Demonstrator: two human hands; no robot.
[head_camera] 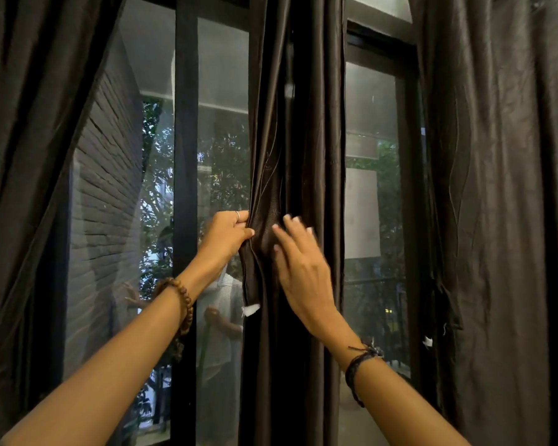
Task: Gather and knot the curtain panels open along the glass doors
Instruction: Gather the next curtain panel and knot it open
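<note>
A dark brown middle curtain panel [303, 123] hangs bunched in front of the black-framed glass doors [186, 156]. My left hand [226, 233] pinches the panel's left edge at about mid-height, with a fold of fabric and a white tag [251, 310] hanging below it. My right hand [300, 265] lies on the bunched fabric just to the right, fingers spread and slightly blurred, holding nothing. A second dark panel [29, 156] hangs at the left, pulled aside. A third panel [503, 188] covers the right side.
Through the glass I see a grey brick wall [107, 188], trees, and a faint reflection of a person in white. A white tag [427, 342] hangs on the right panel's edge.
</note>
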